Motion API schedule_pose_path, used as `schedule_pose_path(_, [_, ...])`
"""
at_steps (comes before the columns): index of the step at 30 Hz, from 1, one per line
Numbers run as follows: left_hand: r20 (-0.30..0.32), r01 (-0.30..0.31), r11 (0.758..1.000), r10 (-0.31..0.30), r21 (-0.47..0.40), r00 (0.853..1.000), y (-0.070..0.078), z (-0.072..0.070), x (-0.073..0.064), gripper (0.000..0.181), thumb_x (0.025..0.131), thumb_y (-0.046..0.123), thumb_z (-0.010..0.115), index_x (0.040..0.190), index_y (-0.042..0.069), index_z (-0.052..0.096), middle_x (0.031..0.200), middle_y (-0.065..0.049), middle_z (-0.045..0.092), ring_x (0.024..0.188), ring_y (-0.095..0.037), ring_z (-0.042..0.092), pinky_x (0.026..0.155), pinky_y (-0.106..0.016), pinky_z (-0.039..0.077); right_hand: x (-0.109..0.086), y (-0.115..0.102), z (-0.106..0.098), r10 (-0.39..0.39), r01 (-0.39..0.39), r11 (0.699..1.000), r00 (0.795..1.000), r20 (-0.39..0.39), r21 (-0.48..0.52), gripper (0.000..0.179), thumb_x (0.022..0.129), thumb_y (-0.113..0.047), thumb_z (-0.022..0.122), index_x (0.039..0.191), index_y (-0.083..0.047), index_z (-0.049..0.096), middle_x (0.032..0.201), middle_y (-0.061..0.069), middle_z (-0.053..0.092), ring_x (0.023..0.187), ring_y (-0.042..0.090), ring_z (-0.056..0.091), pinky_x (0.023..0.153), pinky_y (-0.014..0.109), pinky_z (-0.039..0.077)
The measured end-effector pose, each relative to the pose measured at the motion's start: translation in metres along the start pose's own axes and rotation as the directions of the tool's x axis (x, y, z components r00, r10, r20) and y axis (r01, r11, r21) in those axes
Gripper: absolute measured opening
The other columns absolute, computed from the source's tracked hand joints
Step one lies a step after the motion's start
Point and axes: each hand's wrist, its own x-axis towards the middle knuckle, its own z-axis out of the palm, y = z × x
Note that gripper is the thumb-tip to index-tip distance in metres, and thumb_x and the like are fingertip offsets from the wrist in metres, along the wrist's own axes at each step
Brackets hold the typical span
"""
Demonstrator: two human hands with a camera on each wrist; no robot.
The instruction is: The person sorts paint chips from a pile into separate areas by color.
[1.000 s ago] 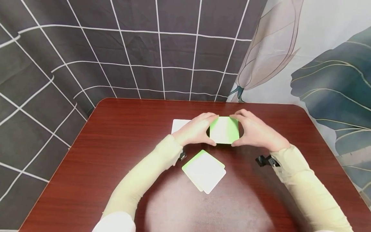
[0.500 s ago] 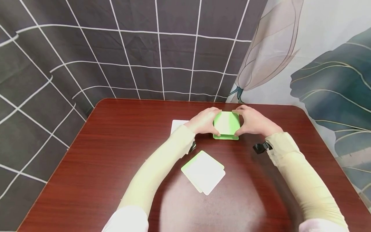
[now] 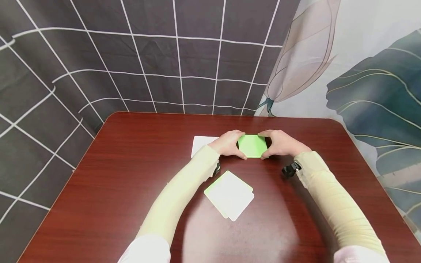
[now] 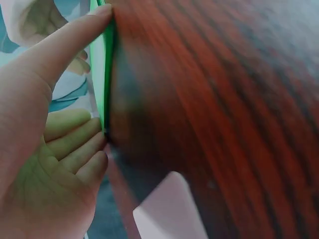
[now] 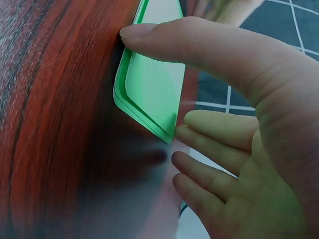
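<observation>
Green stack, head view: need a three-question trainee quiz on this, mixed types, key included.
1. Multiple choice: where does the white-topped pile lie relative to the green stack?
a) farther from the person
b) nearer the person
c) underneath it

2. True or false: the left hand and the right hand both touch the green stack.

3. Fill in: the partly hidden white card lies nearer the ____ hand.

Key: 1 b; 2 true; 3 left.

Cloth-screened tabletop setting, room type unclear: grid-patterned cloth (image 3: pixel 162 56), leaf-print cloth (image 3: pixel 378 91), wood-grain table (image 3: pixel 138 157).
</observation>
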Motion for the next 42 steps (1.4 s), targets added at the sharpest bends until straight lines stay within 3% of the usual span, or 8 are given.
schedule_pose_path(6, [-0.006, -0.009, 1.0, 0.008, -0.023, 1.0, -0.002, 0.0, -0.001, 0.103, 0.079, 0.045, 0.087, 0.154, -0.004, 0.037, 0.155, -0.014, 0.043, 0.143, -0.023, 0.038, 0.115, -0.024, 0.028, 0.0, 0.002, 0.0, 0.012, -0.012, 0.999, 1.0, 0.011, 0.04, 0.093, 0.065, -0.025, 0.094, 0.14, 0.012, 0.052, 0.137, 0.026, 0.057, 0.124, 0.038, 0.053, 0.105, 0.053, 0.042])
schedule_pose_path(12, [-0.089, -0.021, 0.997, 0.014, -0.079, 0.996, 0.0, -0.016, -0.009, 0.099, 0.081, 0.046, 0.085, 0.154, -0.001, 0.039, 0.156, -0.012, 0.043, 0.144, -0.022, 0.037, 0.116, -0.024, 0.026, -0.002, -0.006, -0.013, 0.053, -0.051, 0.997, 0.998, -0.035, 0.06, 0.095, 0.072, -0.029, 0.091, 0.146, 0.01, 0.046, 0.144, 0.027, 0.051, 0.13, 0.04, 0.049, 0.108, 0.057, 0.039])
schedule_pose_path(18, [-0.147, -0.061, 0.991, 0.044, -0.119, 0.988, 0.008, -0.038, -0.035, 0.095, 0.081, 0.046, 0.086, 0.154, 0.004, 0.042, 0.156, -0.008, 0.043, 0.143, -0.018, 0.038, 0.115, -0.023, 0.027, -0.015, -0.028, -0.026, 0.071, -0.067, 0.997, 0.991, -0.114, 0.042, 0.097, 0.075, -0.044, 0.09, 0.148, 0.005, 0.047, 0.146, 0.025, 0.05, 0.131, 0.041, 0.048, 0.107, 0.058, 0.039])
schedule_pose_path(23, [-0.174, -0.112, 0.987, 0.091, -0.117, 0.98, 0.013, -0.043, -0.066, 0.093, 0.081, 0.046, 0.086, 0.154, 0.007, 0.043, 0.154, -0.006, 0.045, 0.142, -0.017, 0.038, 0.115, -0.025, 0.027, -0.028, -0.048, -0.029, 0.047, -0.045, 0.999, 0.985, -0.167, 0.019, 0.096, 0.076, -0.047, 0.089, 0.147, 0.002, 0.048, 0.145, 0.023, 0.051, 0.132, 0.038, 0.048, 0.107, 0.057, 0.039])
schedule_pose_path(27, [-0.16, -0.16, 0.983, 0.144, -0.091, 0.976, 0.014, -0.033, -0.092, 0.092, 0.081, 0.042, 0.087, 0.153, 0.005, 0.044, 0.152, -0.007, 0.047, 0.14, -0.018, 0.041, 0.115, -0.026, 0.028, -0.038, -0.062, -0.025, 0.02, -0.019, 1.0, 0.979, -0.203, 0.008, 0.093, 0.078, -0.044, 0.088, 0.148, 0.002, 0.047, 0.145, 0.02, 0.05, 0.133, 0.036, 0.047, 0.108, 0.055, 0.039])
schedule_pose_path(34, [-0.054, -0.205, 0.976, 0.201, -0.072, 0.978, 0.019, -0.008, -0.129, 0.092, 0.079, 0.04, 0.089, 0.152, 0.003, 0.046, 0.151, -0.007, 0.049, 0.138, -0.02, 0.044, 0.114, -0.028, 0.031, -0.056, -0.086, -0.009, -0.073, 0.072, 0.997, 0.97, -0.234, -0.015, 0.089, 0.076, -0.044, 0.089, 0.143, 0.003, 0.053, 0.137, 0.018, 0.057, 0.119, 0.033, 0.057, 0.099, 0.051, 0.047])
schedule_pose_path(42, [0.042, -0.281, 0.957, 0.284, -0.07, 0.958, 0.022, 0.009, -0.147, 0.09, 0.069, 0.04, 0.095, 0.143, 0.005, 0.057, 0.147, -0.004, 0.054, 0.136, -0.019, 0.046, 0.111, -0.027, 0.034, -0.073, -0.107, 0.021, -0.116, 0.116, 0.993, 0.982, -0.148, -0.011, 0.088, 0.073, -0.044, 0.091, 0.14, 0.002, 0.057, 0.134, 0.015, 0.06, 0.123, 0.031, 0.056, 0.101, 0.048, 0.047])
